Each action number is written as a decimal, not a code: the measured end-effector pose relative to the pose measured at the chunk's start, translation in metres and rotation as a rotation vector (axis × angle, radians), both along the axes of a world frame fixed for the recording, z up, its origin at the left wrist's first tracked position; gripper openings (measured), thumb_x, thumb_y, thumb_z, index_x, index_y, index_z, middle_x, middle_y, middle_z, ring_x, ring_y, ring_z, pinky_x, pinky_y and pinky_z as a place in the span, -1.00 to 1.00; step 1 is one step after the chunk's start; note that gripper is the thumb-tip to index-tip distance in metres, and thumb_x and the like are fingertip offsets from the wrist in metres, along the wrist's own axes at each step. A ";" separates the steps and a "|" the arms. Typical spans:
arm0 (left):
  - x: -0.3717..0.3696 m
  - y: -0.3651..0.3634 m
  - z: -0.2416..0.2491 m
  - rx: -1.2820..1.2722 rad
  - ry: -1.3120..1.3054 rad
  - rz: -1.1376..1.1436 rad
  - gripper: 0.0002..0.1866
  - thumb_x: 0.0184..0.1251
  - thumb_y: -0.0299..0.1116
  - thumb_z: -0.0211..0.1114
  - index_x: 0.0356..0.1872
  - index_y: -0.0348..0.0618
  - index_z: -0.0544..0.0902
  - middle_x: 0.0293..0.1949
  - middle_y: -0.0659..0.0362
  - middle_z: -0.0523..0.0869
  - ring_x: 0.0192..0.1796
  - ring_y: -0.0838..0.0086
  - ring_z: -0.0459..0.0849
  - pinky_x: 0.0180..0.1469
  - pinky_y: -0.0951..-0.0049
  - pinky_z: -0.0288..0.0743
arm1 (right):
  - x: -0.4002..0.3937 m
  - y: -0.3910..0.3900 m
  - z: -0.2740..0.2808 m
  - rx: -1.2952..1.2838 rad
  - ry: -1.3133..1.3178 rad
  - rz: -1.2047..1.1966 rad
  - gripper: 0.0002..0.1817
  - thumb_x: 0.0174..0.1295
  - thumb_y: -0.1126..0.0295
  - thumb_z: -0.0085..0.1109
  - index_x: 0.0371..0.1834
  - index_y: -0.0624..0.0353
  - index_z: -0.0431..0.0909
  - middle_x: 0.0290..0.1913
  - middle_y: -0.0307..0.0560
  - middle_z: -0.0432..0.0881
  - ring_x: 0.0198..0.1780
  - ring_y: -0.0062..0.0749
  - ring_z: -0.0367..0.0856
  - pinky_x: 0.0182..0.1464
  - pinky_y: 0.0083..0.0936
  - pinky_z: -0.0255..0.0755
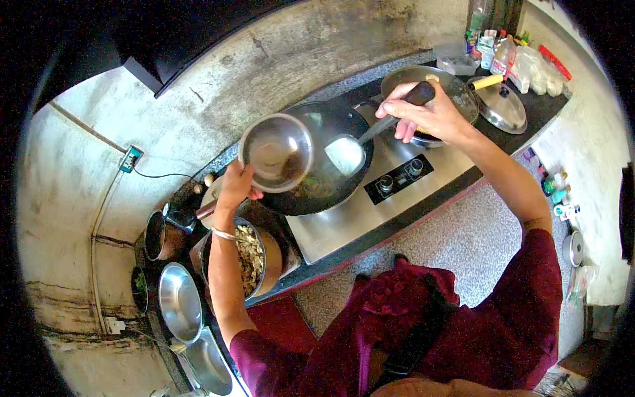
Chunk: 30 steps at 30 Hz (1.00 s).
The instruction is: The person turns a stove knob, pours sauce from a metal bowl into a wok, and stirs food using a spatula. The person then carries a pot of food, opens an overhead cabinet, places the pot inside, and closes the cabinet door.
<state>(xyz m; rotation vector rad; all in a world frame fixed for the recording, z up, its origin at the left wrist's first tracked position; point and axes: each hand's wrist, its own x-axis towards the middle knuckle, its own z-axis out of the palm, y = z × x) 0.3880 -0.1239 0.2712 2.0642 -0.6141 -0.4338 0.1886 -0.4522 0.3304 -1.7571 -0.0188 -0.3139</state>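
Note:
My left hand (236, 188) is closed on the rim of a see-through round bowl (274, 153), tilted above the left part of a dark wok (350, 119). Only a thin brownish residue shows in the bowl. My right hand (426, 118) is wrapped round the dark handle of a wok spatula (345, 156). Its wide metal blade hangs over the right side of the wok. Some greenish and brownish food (316, 188) lies at the bottom of the wok, partly hidden by the bowl and hazy with steam.
The wok sits on a steel gas stove (317, 238) with a black knob panel (399, 178). Behind my right hand is a second pan (463, 89), beside a metal lid (501, 109). A pot of chopped food (251, 261) and steel basins (180, 301) stand left. Bottles and bags (522, 66) fill the far corner.

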 end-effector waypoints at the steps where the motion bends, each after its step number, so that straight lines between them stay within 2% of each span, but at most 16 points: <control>1: 0.003 -0.007 -0.004 -0.019 0.045 0.007 -0.74 0.30 -0.42 -0.13 -0.14 -0.44 0.38 -0.66 0.06 0.57 -0.73 0.45 0.57 -0.77 0.57 0.44 | -0.001 -0.002 0.000 -0.037 -0.012 0.014 -0.74 0.16 0.27 0.15 -0.34 0.30 0.56 -0.39 -0.07 0.62 -0.61 -0.49 0.55 -0.64 -0.62 0.48; 6: 0.012 -0.047 -0.006 0.036 0.062 -0.014 -0.71 0.28 -0.44 -0.10 -0.07 -0.45 0.37 -0.64 0.03 0.59 -0.72 0.42 0.59 -0.75 0.54 0.47 | -0.004 -0.001 0.008 -0.095 -0.036 -0.032 -0.76 0.17 0.29 0.14 -0.37 0.28 0.57 -0.43 -0.10 0.61 -0.60 -0.53 0.54 -0.61 -0.63 0.47; 8: 0.028 -0.061 -0.028 0.061 -0.260 0.021 -0.65 0.24 -0.45 -0.07 0.03 -0.39 0.35 -0.61 -0.05 0.61 -0.70 0.31 0.61 -0.64 0.38 0.53 | -0.004 0.004 0.001 -0.100 -0.135 -0.071 -0.81 0.20 0.37 0.09 -0.34 0.31 0.58 -0.47 -0.17 0.58 -0.58 -0.60 0.53 -0.58 -0.70 0.45; 10: 0.069 -0.069 -0.060 0.159 -0.833 -0.110 -0.60 0.21 -0.43 -0.03 0.10 -0.28 0.35 -0.57 -0.14 0.60 -0.60 0.13 0.62 -0.46 0.20 0.53 | -0.006 0.007 -0.003 -0.135 -0.090 -0.071 -0.84 0.21 0.40 0.08 -0.32 0.28 0.58 -0.43 -0.20 0.56 -0.55 -0.65 0.50 -0.54 -0.72 0.44; 12: 0.068 -0.079 -0.056 0.260 -0.980 0.180 -0.56 0.20 -0.40 0.00 0.15 -0.17 0.32 -0.54 -0.20 0.60 -0.49 -0.02 0.61 -0.35 0.07 0.47 | -0.006 0.010 -0.010 -0.135 -0.177 -0.056 -0.85 0.21 0.41 0.08 -0.31 0.28 0.57 -0.38 -0.20 0.55 -0.52 -0.67 0.49 -0.52 -0.73 0.44; 13: 0.044 -0.083 -0.032 0.235 -0.811 0.326 -0.52 0.22 -0.36 0.01 0.20 -0.14 0.27 -0.51 -0.23 0.59 -0.41 -0.10 0.58 -0.34 0.01 0.44 | -0.009 0.010 -0.011 -0.126 -0.169 -0.041 -0.85 0.21 0.43 0.07 -0.31 0.30 0.56 -0.34 -0.19 0.55 -0.51 -0.68 0.49 -0.51 -0.74 0.44; 14: 0.063 -0.075 -0.043 0.264 -0.902 0.318 -0.50 0.23 -0.34 0.00 0.23 -0.11 0.21 -0.50 -0.24 0.59 -0.40 -0.11 0.58 -0.32 -0.01 0.44 | -0.013 0.012 -0.010 -0.117 -0.115 -0.054 -0.85 0.21 0.44 0.07 -0.32 0.31 0.56 -0.34 -0.19 0.55 -0.51 -0.68 0.49 -0.51 -0.74 0.43; 16: 0.059 -0.060 -0.034 0.404 -0.896 0.303 -0.50 0.25 -0.32 -0.01 0.23 -0.10 0.21 -0.52 -0.22 0.59 -0.42 -0.09 0.59 -0.34 0.01 0.46 | -0.014 0.011 -0.015 -0.070 -0.158 -0.062 -0.82 0.16 0.34 0.13 -0.38 0.25 0.57 -0.49 -0.24 0.57 -0.51 -0.65 0.53 -0.51 -0.71 0.43; 18: 0.048 -0.042 -0.025 0.532 -0.935 0.262 -0.50 0.26 -0.32 -0.01 0.24 -0.09 0.20 -0.53 -0.19 0.60 -0.44 -0.06 0.60 -0.35 0.04 0.48 | -0.014 0.013 -0.015 -0.073 -0.135 -0.062 -0.82 0.16 0.34 0.13 -0.38 0.25 0.57 -0.49 -0.24 0.57 -0.52 -0.64 0.53 -0.51 -0.71 0.43; 19: 0.047 -0.029 -0.026 0.492 -1.024 0.248 -0.50 0.28 -0.32 -0.02 0.25 -0.08 0.18 -0.57 -0.15 0.60 -0.49 -0.02 0.60 -0.41 0.07 0.47 | -0.013 0.015 -0.015 -0.075 -0.114 -0.057 -0.82 0.16 0.33 0.13 -0.39 0.25 0.57 -0.49 -0.24 0.56 -0.53 -0.63 0.53 -0.52 -0.71 0.43; 22: 0.034 0.000 -0.022 0.405 -1.017 0.288 -0.50 0.28 -0.33 -0.02 0.26 -0.08 0.19 -0.59 -0.14 0.60 -0.53 0.00 0.59 -0.47 0.06 0.42 | 0.003 0.019 -0.025 -0.134 -0.045 -0.028 -0.86 0.19 0.40 0.10 -0.33 0.25 0.57 -0.44 -0.23 0.55 -0.50 -0.68 0.50 -0.50 -0.73 0.42; 23: 0.032 0.009 -0.025 0.326 -1.068 0.295 -0.50 0.28 -0.33 0.00 0.26 -0.08 0.21 -0.66 -0.08 0.58 -0.60 0.01 0.54 -0.49 0.08 0.38 | 0.014 0.019 -0.033 -0.177 -0.054 -0.018 -0.86 0.17 0.40 0.11 -0.35 0.25 0.57 -0.44 -0.24 0.55 -0.50 -0.67 0.50 -0.49 -0.71 0.42; 26: 0.009 0.018 -0.019 0.392 -1.062 0.317 -0.50 0.28 -0.33 0.01 0.26 -0.04 0.23 -0.69 -0.07 0.54 -0.63 0.02 0.50 -0.46 0.11 0.37 | 0.055 0.025 -0.059 -0.408 -0.332 -0.006 -0.90 0.11 0.45 0.15 -0.37 0.25 0.58 -0.41 -0.17 0.60 -0.44 -0.60 0.55 -0.41 -0.61 0.45; 27: 0.009 0.022 -0.023 0.399 -1.076 0.340 -0.50 0.30 -0.33 -0.01 0.28 -0.02 0.21 -0.70 -0.10 0.49 -0.63 0.03 0.47 -0.44 0.13 0.36 | 0.064 0.036 -0.060 -0.454 -0.509 -0.036 -0.91 -0.05 0.45 0.17 -0.48 0.21 0.58 -0.45 -0.04 0.63 -0.36 -0.29 0.64 -0.25 -0.48 0.45; 28: 0.006 0.025 -0.023 0.402 -1.077 0.347 -0.50 0.30 -0.33 -0.01 0.28 -0.02 0.21 -0.70 -0.10 0.49 -0.63 0.03 0.47 -0.44 0.13 0.36 | 0.074 0.042 -0.068 -0.529 -0.450 0.036 -0.90 0.01 0.54 0.15 -0.37 0.25 0.58 -0.34 -0.07 0.63 -0.27 -0.41 0.60 -0.19 -0.52 0.45; 30: -0.001 0.028 -0.025 0.300 -0.947 0.404 -0.51 0.31 -0.33 -0.02 0.27 -0.03 0.21 -0.67 -0.15 0.48 -0.61 0.04 0.47 -0.47 0.12 0.35 | 0.090 0.059 -0.079 -0.548 -0.599 0.172 -0.90 -0.02 0.56 0.15 -0.39 0.24 0.55 -0.33 -0.07 0.63 -0.29 -0.30 0.61 -0.22 -0.48 0.45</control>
